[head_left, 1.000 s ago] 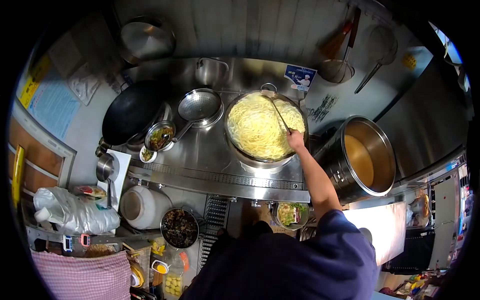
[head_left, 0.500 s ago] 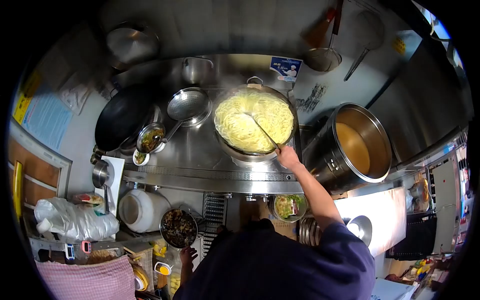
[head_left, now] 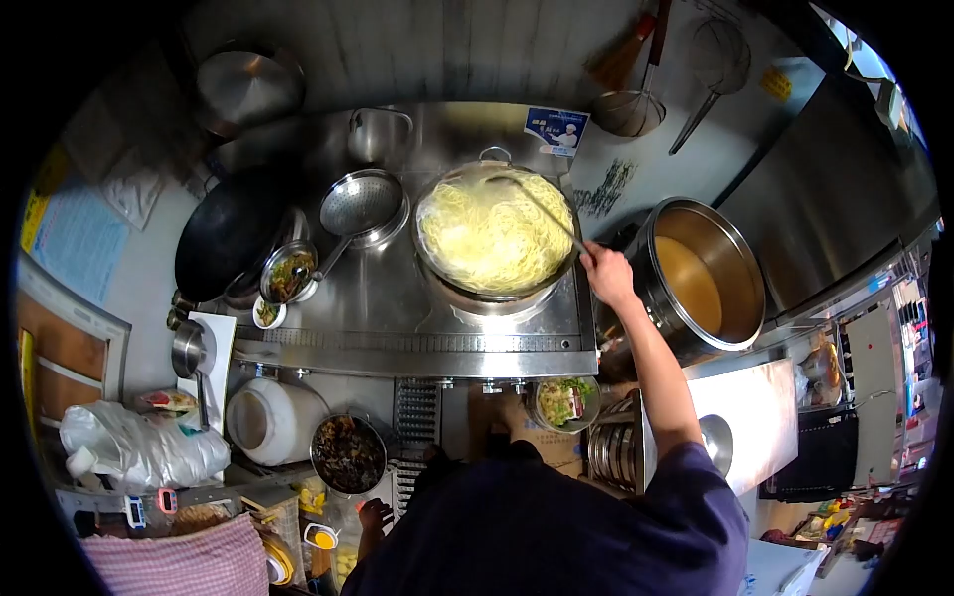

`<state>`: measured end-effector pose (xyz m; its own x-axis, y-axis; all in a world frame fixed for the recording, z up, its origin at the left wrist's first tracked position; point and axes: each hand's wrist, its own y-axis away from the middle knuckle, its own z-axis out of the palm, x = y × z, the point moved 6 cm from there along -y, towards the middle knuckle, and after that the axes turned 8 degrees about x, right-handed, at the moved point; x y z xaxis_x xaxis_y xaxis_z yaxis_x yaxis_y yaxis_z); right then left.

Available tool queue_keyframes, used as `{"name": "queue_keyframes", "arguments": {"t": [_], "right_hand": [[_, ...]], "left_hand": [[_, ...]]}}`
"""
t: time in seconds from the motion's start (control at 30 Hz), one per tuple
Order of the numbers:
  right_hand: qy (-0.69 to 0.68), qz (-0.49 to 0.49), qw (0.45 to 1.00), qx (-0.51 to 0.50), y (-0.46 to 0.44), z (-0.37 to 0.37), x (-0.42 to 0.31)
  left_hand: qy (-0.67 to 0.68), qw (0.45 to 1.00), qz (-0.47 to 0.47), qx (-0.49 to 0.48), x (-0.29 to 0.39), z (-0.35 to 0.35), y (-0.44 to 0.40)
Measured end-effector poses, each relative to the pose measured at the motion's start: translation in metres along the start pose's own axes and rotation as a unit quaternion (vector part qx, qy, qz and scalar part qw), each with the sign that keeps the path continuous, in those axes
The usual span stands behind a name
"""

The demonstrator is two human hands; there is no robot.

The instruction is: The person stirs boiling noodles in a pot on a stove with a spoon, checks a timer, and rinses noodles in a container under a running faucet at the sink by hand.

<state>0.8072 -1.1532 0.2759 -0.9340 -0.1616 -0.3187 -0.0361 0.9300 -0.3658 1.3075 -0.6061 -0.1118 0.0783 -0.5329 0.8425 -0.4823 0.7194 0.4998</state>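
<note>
My right hand [head_left: 608, 275] is closed around the handle of a long metal ladle [head_left: 542, 212]. The ladle slants up and left, its head at the far side of the yellow noodles [head_left: 497, 238]. These noodles fill a wide round pot [head_left: 444, 285] on the steel stove, and steam hangs over them. Low at the left of my body, my left hand [head_left: 375, 516] hangs partly shadowed, its fingers loosely apart and nothing visible in them. Nearest to it is a pot of dark chopped food [head_left: 348, 454].
Right of the stove stands a tall pot of brown broth [head_left: 693, 283]. A perforated strainer [head_left: 362, 203], a black wok [head_left: 224, 233] and a bowl of chopped vegetables [head_left: 289, 273] are at the left. A bowl with greens [head_left: 566, 403] sits below the stove's front edge.
My right hand has moved up and right with the ladle, whose head has gone from mid-noodles to the pot's far side. My left hand stays low, slightly farther from the dark-food pot.
</note>
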Motion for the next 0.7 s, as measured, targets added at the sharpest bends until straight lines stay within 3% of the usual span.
{"name": "queue_keyframes", "arguments": {"t": [0.1, 0.2, 0.47, 0.5, 0.53, 0.63, 0.7], "right_hand": [[-0.021, 0.038, 0.999, 0.030, -0.027, 0.038, 0.025], [-0.027, 0.112, 0.993, 0.029, -0.031, 0.069, 0.040], [-0.177, 0.248, 0.952, -0.022, 0.024, 0.155, 0.059], [-0.200, 0.277, 0.939, -0.040, 0.031, 0.165, 0.061], [-0.199, 0.277, 0.939, -0.040, 0.037, 0.172, 0.061], [-0.226, 0.263, 0.937, -0.036, 0.054, 0.176, 0.051], [-0.209, 0.247, 0.946, -0.033, 0.061, 0.171, 0.043]], "left_hand": [[0.022, 0.998, 0.043, -0.032, -0.001, -0.007, 0.003], [-0.019, 0.999, 0.038, 0.004, -0.005, -0.016, 0.010], [0.020, 0.995, -0.036, 0.086, -0.013, -0.028, 0.038], [-0.227, 0.965, 0.121, 0.043, 0.013, -0.024, 0.043], [-0.454, 0.850, 0.269, -0.004, 0.031, -0.012, 0.050], [-0.438, 0.865, 0.244, 0.030, 0.015, -0.019, 0.040], [-0.442, 0.862, 0.247, -0.006, 0.023, -0.018, 0.030]]}}
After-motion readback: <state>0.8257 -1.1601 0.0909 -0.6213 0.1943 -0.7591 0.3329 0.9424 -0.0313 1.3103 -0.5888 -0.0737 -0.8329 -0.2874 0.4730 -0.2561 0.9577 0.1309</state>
